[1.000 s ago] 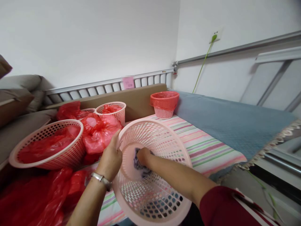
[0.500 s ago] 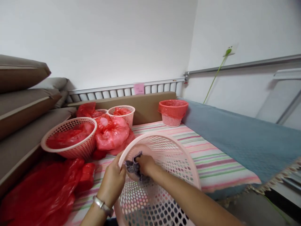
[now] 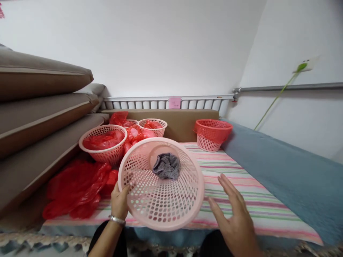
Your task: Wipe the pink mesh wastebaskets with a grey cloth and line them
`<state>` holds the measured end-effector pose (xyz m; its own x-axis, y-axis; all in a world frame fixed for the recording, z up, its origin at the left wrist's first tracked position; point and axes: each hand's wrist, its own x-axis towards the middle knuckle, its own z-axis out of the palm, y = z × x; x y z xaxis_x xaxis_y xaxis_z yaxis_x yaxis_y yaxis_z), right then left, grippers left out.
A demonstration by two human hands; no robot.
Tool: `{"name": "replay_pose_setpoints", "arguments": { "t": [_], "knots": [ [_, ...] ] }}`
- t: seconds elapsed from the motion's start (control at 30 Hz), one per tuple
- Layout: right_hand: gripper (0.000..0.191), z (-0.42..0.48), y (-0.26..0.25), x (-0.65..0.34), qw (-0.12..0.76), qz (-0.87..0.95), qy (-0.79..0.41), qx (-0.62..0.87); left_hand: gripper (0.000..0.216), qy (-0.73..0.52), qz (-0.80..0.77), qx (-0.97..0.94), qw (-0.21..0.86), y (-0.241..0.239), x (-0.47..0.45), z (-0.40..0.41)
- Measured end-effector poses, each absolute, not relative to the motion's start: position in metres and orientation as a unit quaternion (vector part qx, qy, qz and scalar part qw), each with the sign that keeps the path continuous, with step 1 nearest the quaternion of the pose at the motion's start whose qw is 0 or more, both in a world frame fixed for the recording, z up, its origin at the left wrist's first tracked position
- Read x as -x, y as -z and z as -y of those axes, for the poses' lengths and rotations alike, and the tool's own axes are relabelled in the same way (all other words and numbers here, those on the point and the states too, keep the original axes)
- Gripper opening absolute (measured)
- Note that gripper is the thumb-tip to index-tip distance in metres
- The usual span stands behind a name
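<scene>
Tilted toward me is a pink perforated plastic basket (image 3: pixel 150 210); my left hand (image 3: pixel 120 203) grips its left rim, thumb inside and fingers outside. A crumpled grey cloth (image 3: pixel 167 166) lies in the basket near its bottom. To the right of the rim hovers my right hand (image 3: pixel 234 217), fingers spread, holding nothing and apart from the basket. The basket is over a striped sheet (image 3: pixel 257 200).
At left stand a pink basket (image 3: pixel 112 156) with red plastic inside, red plastic bags (image 3: pixel 77 189) and stacked cushions (image 3: pixel 45 110). Farther back is another pink basket (image 3: pixel 160 132). A red-wrapped basket (image 3: pixel 209 143) sits at the back right, beside a blue cover (image 3: pixel 262 157).
My right hand has let go of the grey cloth and moved out of the basket to the right. The basket now faces me more, with the cloth left inside. My view has shifted left.
</scene>
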<state>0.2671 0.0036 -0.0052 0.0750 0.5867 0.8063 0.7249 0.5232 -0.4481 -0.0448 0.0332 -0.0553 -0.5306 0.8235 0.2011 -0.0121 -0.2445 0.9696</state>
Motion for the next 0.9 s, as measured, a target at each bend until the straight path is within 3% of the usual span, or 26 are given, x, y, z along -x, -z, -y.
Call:
{"name": "replay_pose_setpoints", "arguments": {
  "t": [0.2, 0.43, 0.6, 0.73, 0.9],
  "knots": [
    [0.062, -0.039, 0.037, -0.241, 0.489, 0.723, -0.099, 0.478, 0.041, -0.637, -0.591, -0.360, 0.339, 0.114, 0.050, -0.035],
    [0.053, -0.048, 0.059, -0.201, 0.475, 0.736, -0.137, 0.463, 0.051, -0.512, -0.690, -0.375, 0.350, 0.152, 0.069, -0.015],
    [0.049, -0.067, 0.079, -0.203, 0.495, 0.727, -0.167, 0.446, 0.039, -0.423, -0.703, -0.446, 0.357, 0.167, 0.047, 0.017],
    [0.058, -0.075, 0.119, -0.215, 0.559, 0.609, -0.267, 0.495, 0.041, -0.368, -0.656, -0.606, 0.258, 0.151, 0.021, -0.003],
    [0.055, -0.067, 0.178, -0.223, 0.545, 0.392, -0.513, 0.536, 0.058, -0.255, -0.631, -0.728, 0.083, 0.114, -0.015, -0.081]
  ]
}}
